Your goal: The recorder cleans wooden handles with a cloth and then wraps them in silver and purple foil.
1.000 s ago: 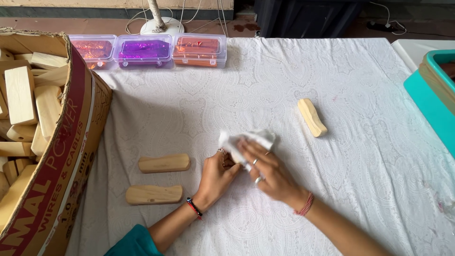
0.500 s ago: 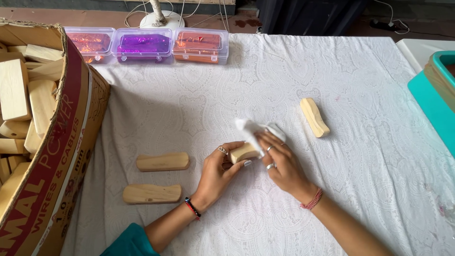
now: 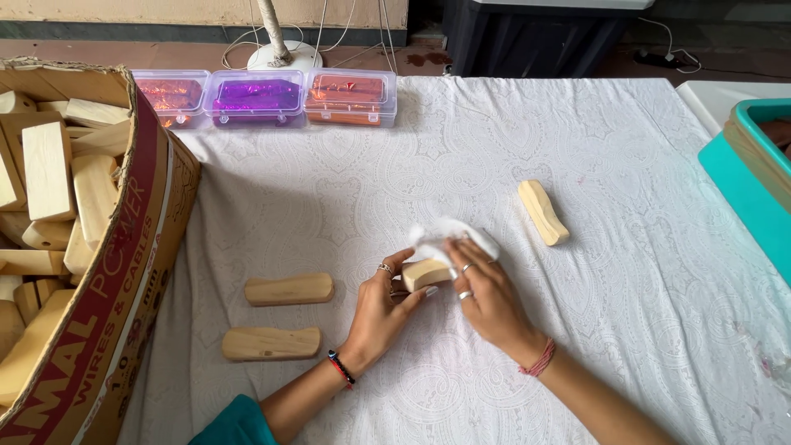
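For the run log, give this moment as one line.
left hand: holds small pale wooden block | right hand: presses white cloth on it

One head view looks steeply down and forward from close above the hands [image 3: 437,301] at the table [image 3: 626,330].

Brown cardboard box [image 3: 124,313] (red-lettered band) at left; three clear cases [image 3: 264,97] behind.

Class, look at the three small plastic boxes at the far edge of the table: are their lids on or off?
On. The three plastic boxes each show a clear lid, shut.
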